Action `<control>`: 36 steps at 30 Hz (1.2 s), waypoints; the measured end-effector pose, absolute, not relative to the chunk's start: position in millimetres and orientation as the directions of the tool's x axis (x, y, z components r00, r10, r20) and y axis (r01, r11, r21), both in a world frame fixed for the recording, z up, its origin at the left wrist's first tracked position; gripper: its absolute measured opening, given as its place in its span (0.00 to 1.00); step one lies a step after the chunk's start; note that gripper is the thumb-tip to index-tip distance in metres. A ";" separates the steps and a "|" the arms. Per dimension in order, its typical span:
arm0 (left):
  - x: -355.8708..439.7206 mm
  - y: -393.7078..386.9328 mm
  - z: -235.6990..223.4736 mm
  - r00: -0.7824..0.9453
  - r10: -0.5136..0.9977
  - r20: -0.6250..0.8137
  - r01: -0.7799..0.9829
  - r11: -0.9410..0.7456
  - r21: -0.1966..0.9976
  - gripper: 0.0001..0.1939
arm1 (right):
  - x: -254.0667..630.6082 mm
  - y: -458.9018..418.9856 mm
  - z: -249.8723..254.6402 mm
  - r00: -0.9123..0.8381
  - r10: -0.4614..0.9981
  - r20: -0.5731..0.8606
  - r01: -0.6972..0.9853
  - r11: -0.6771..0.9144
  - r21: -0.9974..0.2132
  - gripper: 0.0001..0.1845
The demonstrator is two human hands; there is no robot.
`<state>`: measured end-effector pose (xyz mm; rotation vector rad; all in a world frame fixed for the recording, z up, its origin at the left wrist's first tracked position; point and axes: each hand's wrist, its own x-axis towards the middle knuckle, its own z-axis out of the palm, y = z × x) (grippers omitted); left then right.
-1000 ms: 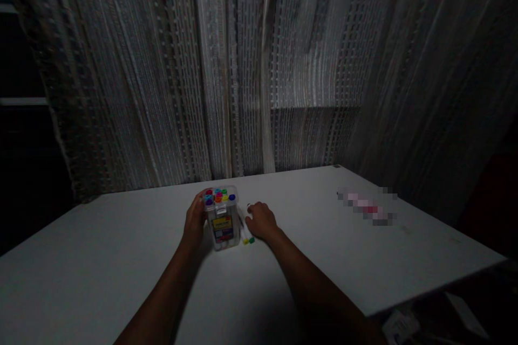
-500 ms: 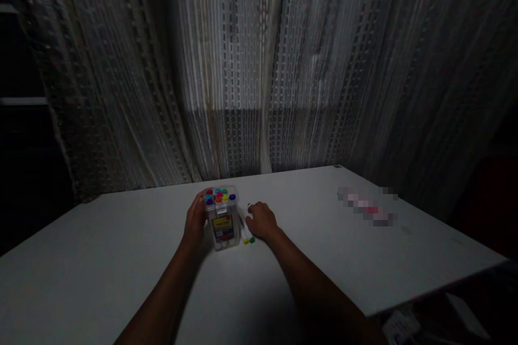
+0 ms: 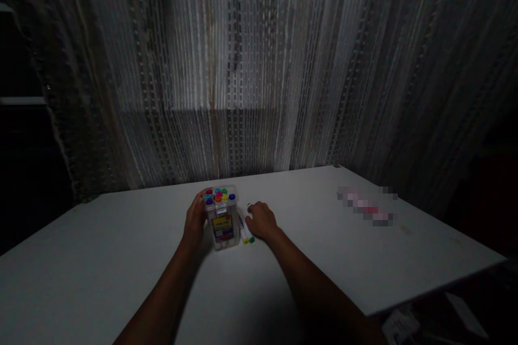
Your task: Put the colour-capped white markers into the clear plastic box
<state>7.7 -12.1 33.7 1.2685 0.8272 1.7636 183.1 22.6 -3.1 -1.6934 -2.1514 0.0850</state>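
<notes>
A clear plastic marker box stands upright on the white table, its top showing several coloured marker caps. My left hand wraps round the box's left side and holds it. Just right of the box lie two loose markers with yellow and green ends. My right hand rests on the table over those markers with its fingers curled down onto them; whether it grips one is hidden.
A blurred-out pink and white object lies at the table's far right. A sheer striped curtain hangs right behind the table. The table's right edge drops to a dark floor with pale clutter.
Both hands, the box and the markers have stayed still. Only the curtain behind the table has shifted its folds.
</notes>
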 end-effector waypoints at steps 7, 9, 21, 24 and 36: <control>7.7 -12.6 34.2 -0.190 0.890 0.414 -0.245 -0.452 0.858 0.26 | 182.9 23.4 -4.9 -0.189 0.941 0.282 0.922 0.269 -0.280 0.17; 7.4 -12.2 34.1 -0.185 0.892 0.411 -0.251 -0.448 0.858 0.26 | 182.7 23.3 -5.0 -0.189 0.939 0.288 0.919 0.273 -0.285 0.16; 3.8 -10.4 31.7 -0.180 0.885 0.429 -0.233 -0.462 0.856 0.27 | 181.3 19.4 0.2 -0.189 0.946 0.264 0.924 0.262 -0.278 0.17; 3.2 -9.8 31.3 -0.186 0.886 0.426 -0.240 -0.461 0.854 0.27 | 180.4 19.3 1.1 -0.190 0.950 0.248 0.929 0.256 -0.269 0.17; 3.9 -14.3 34.5 -0.187 0.890 0.416 -0.230 -0.452 0.862 0.27 | 180.2 17.1 2.6 -0.190 0.947 0.259 0.927 0.260 -0.270 0.17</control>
